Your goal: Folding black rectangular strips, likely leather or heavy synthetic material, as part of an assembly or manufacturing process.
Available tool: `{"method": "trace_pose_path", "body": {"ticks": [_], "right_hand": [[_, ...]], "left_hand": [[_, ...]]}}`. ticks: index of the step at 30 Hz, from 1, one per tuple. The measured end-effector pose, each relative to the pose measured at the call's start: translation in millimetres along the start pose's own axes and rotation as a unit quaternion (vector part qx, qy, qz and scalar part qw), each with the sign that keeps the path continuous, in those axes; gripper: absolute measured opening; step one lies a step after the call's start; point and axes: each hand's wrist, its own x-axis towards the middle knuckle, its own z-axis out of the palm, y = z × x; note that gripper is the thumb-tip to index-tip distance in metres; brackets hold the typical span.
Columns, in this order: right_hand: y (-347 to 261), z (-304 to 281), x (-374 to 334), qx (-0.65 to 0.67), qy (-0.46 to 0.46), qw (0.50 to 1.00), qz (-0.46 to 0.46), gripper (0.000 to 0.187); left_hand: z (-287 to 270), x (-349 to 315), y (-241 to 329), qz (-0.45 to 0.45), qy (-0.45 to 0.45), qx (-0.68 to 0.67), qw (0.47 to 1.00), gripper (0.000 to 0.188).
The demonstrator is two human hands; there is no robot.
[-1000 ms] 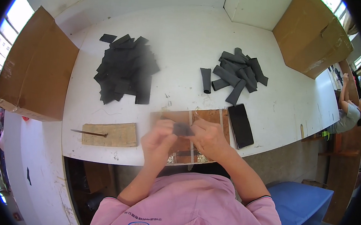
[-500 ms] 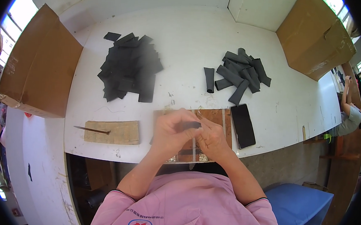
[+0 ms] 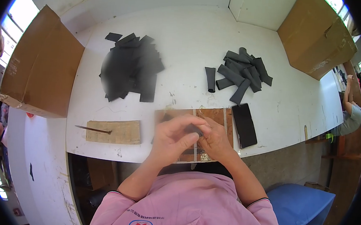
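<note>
Over the brown board (image 3: 218, 114), my left hand (image 3: 174, 135) and my right hand (image 3: 215, 141) meet with a small black sheet piece (image 3: 192, 129) between them. My left fingers curve around the piece, thumb bent toward my right hand. The right fingers press on its other end and hide much of it. A loose pile of flat black pieces (image 3: 147, 83) lies beyond my left hand, partly blurred. Beyond my right hand sits a heap of black tube-shaped pieces (image 3: 231, 75), with one tube (image 3: 209, 79) standing a little apart.
A black smartphone (image 3: 244, 126) lies right of the board. On the left, a thin brown stick (image 3: 93, 129) rests across a cardboard pad (image 3: 124, 134). Cardboard boxes flank the white table (image 3: 185, 37), one left (image 3: 41, 65), one right (image 3: 317, 38). Other people are at both sides.
My left fingers have opened out a little and lie farther over the black piece, covering more of it. The right hand stays nearly in place.
</note>
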Motion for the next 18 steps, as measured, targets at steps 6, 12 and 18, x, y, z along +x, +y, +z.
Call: {"method": "trace_pose_path", "body": {"ticks": [6,12,18], "right_hand": [[-19,-10,6,-0.029,0.032,0.999,0.009,0.016],[5,10,-10,0.067,0.004,0.998,0.016,0.012],[-4,1,0,0.017,-0.002,1.0,0.003,0.013]], "left_hand": [[-8,1,-7,0.069,-0.029,-0.07,0.995,0.017],[-4,-4,-6,0.034,-0.018,-0.042,0.998,0.016],[-11,4,-5,0.041,-0.011,-0.001,0.999,0.015]]}}
